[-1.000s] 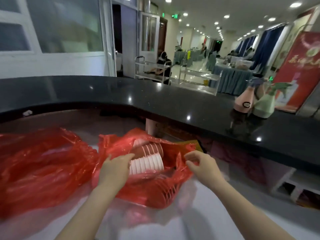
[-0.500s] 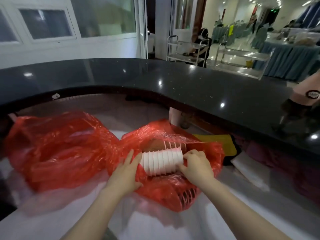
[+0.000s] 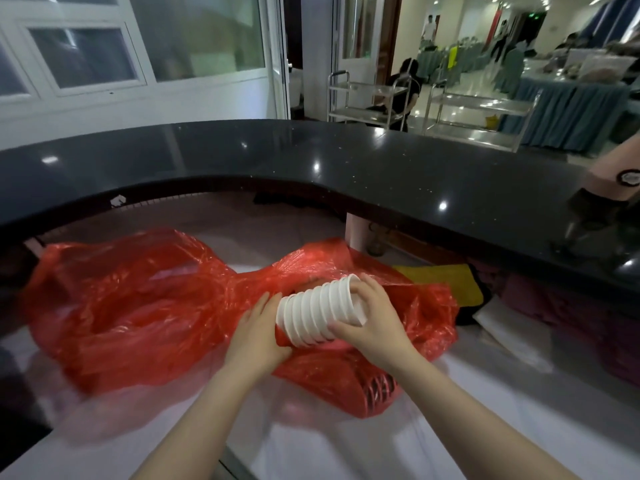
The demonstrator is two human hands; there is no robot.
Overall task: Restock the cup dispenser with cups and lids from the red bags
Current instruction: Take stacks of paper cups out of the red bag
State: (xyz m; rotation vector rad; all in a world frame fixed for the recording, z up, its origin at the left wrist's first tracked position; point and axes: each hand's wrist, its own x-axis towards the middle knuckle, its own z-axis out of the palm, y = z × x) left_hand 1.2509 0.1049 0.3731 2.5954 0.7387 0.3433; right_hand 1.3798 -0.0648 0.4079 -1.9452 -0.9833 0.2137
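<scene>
Cups (image 3: 317, 315), a nested white sleeve, lie sideways above the red bag (image 3: 346, 375) mid-worktop. Right hand (image 3: 375, 327) wraps the rims; left hand (image 3: 258, 336) cups the base. Light, crushable: hold both ends gently.

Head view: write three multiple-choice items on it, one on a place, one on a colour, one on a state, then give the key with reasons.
1. Where is the stack of white cups?
A. Held over the open red bag
B. Standing on the black counter
C. On a metal cart

2. What colour is the cloth lying right of that bag?
A. Blue
B. Yellow
C. White

3. What is the right hand doing?
A. Resting flat on the counter
B. Hanging idle
C. Gripping the cup stack

Key: 1 A, the stack lies sideways in the hands above the bag's mouth. 2 B, yellow fabric shows beside the bag's right edge. 3 C, its fingers and thumb curl round the stack's right end, while the left hand meets the other end and the bag.
</scene>
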